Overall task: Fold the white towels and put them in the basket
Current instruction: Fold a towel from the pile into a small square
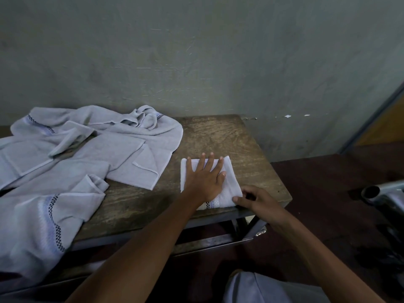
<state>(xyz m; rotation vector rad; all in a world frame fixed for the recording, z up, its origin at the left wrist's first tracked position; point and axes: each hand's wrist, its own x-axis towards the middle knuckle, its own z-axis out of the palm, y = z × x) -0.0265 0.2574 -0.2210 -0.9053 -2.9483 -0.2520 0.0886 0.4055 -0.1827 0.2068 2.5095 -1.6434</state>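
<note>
Towel (229, 189) under flat left hand (205, 180)

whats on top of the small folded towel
The left hand lies flat on the folded towel, and the right hand touches its near corner. The cloth beneath the palm is hidden.

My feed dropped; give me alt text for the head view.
The left hand presses flat on a small folded towel at the wooden table's right end, while the right hand touches its near corner. Unfolded towels lie piled to the left; no basket is visible.
</note>
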